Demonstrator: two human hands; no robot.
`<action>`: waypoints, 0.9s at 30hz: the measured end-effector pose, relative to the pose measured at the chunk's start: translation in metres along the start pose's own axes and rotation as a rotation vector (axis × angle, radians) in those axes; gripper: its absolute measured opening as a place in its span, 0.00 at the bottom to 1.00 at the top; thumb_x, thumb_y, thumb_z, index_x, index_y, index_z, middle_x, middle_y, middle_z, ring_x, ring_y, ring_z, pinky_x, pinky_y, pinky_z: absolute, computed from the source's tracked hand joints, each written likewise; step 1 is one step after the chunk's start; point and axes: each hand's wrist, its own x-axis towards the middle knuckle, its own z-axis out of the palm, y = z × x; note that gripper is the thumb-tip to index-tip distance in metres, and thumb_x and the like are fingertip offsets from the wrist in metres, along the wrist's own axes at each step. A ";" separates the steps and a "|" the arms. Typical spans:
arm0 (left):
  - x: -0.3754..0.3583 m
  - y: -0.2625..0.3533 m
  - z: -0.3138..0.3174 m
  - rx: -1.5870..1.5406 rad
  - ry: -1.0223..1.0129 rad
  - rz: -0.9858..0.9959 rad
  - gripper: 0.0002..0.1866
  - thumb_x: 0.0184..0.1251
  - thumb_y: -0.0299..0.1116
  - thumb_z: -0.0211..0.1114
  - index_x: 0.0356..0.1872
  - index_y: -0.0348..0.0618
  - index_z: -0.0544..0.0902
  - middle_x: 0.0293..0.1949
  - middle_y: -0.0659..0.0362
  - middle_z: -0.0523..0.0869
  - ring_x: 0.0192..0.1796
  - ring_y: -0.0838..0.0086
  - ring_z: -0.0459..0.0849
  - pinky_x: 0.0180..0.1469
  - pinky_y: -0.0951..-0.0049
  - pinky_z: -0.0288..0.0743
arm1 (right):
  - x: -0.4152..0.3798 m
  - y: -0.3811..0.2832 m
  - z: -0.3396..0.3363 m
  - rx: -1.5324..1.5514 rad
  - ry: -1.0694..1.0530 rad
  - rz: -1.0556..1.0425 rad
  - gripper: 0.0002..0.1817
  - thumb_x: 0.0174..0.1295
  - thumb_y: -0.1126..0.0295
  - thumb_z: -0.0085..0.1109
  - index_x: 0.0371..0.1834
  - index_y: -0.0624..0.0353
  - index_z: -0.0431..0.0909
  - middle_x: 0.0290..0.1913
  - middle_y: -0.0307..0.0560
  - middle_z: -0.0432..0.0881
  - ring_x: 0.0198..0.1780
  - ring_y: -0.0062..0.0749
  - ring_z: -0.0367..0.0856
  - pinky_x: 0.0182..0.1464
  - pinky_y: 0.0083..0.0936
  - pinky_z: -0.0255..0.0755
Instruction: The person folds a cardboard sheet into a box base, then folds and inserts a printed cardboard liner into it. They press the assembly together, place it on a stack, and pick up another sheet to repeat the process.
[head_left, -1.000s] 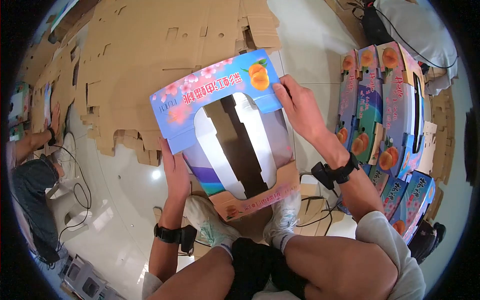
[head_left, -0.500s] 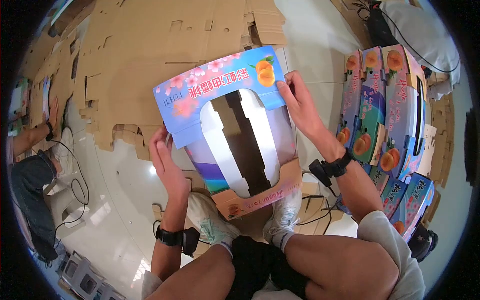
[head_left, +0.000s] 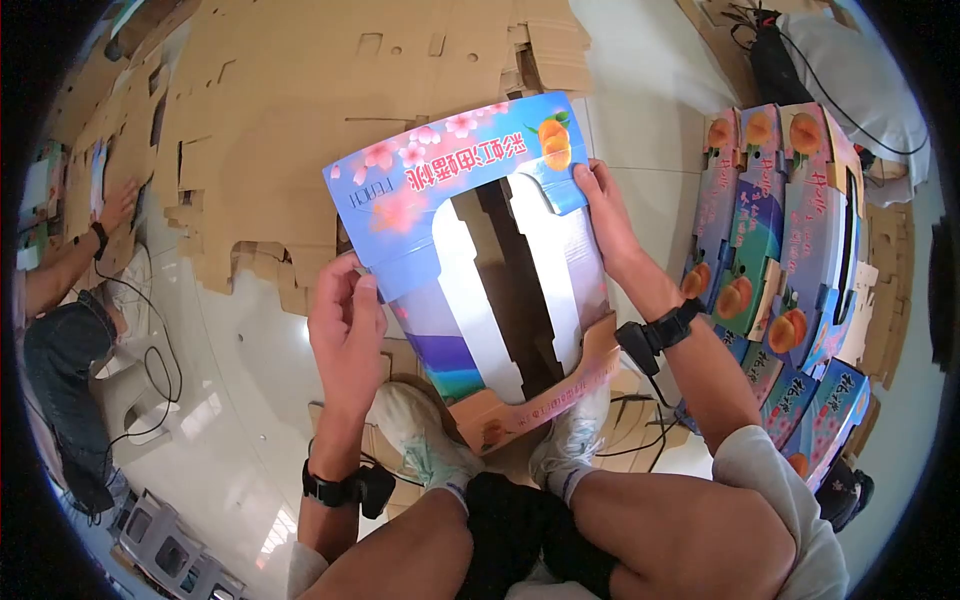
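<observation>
A printed cardboard fruit box [head_left: 425,310] is tilted between my hands above my shoes. Its blue end panel with blossoms and a peach faces up at the far side, and two white-lined top flaps leave a long dark gap between them. My right hand [head_left: 612,225] grips the panel's right edge, thumb in front, other fingers partly hidden behind. At the left edge, just below the panel's corner, my left hand [head_left: 345,335] has its fingers curled against the cardboard. A peach-coloured end panel [head_left: 540,400] with print stands nearest my feet.
Finished-looking printed boxes [head_left: 765,220] are stacked on the right. Flat brown cardboard sheets [head_left: 290,120] cover the floor ahead. Another person's hand [head_left: 120,205] rests by cardboard at far left, near a cable [head_left: 165,375]. A grey plastic stool [head_left: 170,550] stands lower left.
The box has shifted slightly right and down in view. My left hand has moved right, its fingers more curled at the box's edge. My right hand keeps its grip.
</observation>
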 end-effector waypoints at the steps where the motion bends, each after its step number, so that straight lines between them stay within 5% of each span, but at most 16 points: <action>1: 0.001 0.002 0.000 -0.016 -0.028 0.009 0.10 0.84 0.28 0.58 0.59 0.40 0.78 0.33 0.67 0.75 0.31 0.87 0.68 0.30 0.81 0.62 | -0.002 -0.003 0.000 -0.020 0.011 0.008 0.26 0.78 0.49 0.63 0.63 0.59 0.69 0.47 0.49 0.85 0.42 0.24 0.86 0.45 0.24 0.82; 5: 0.003 0.012 0.002 0.025 -0.079 0.000 0.11 0.80 0.23 0.61 0.58 0.38 0.76 0.36 0.66 0.80 0.32 0.86 0.75 0.37 0.79 0.69 | -0.010 -0.012 0.004 -0.083 0.030 0.013 0.24 0.79 0.50 0.62 0.59 0.60 0.72 0.45 0.47 0.85 0.43 0.22 0.84 0.45 0.22 0.80; 14: 0.006 0.012 -0.010 0.106 -0.149 0.048 0.09 0.80 0.25 0.60 0.55 0.43 0.75 0.36 0.68 0.75 0.33 0.86 0.67 0.33 0.81 0.63 | -0.024 -0.018 0.011 -0.189 0.020 -0.122 0.19 0.83 0.55 0.56 0.56 0.63 0.71 0.44 0.44 0.82 0.45 0.21 0.77 0.51 0.22 0.74; 20: 0.007 0.039 -0.007 -0.029 -0.164 -0.186 0.11 0.79 0.24 0.61 0.58 0.40 0.77 0.37 0.67 0.81 0.36 0.89 0.73 0.33 0.82 0.67 | -0.032 -0.015 0.011 -0.311 0.037 -0.185 0.18 0.84 0.57 0.54 0.55 0.65 0.69 0.48 0.45 0.76 0.50 0.25 0.73 0.57 0.26 0.71; 23: 0.006 0.050 0.020 -0.169 0.160 -0.359 0.10 0.81 0.27 0.61 0.58 0.40 0.78 0.38 0.66 0.83 0.34 0.90 0.75 0.30 0.83 0.64 | -0.027 -0.010 0.021 -0.302 0.027 -0.217 0.19 0.84 0.57 0.55 0.55 0.65 0.69 0.47 0.44 0.76 0.50 0.25 0.72 0.58 0.27 0.71; 27: 0.016 -0.004 -0.022 -0.009 -0.077 -0.212 0.12 0.85 0.31 0.59 0.61 0.43 0.79 0.34 0.64 0.83 0.27 0.89 0.72 0.25 0.82 0.63 | -0.027 -0.007 0.026 -0.264 0.005 -0.225 0.18 0.83 0.59 0.57 0.54 0.65 0.69 0.47 0.42 0.74 0.49 0.23 0.71 0.57 0.26 0.71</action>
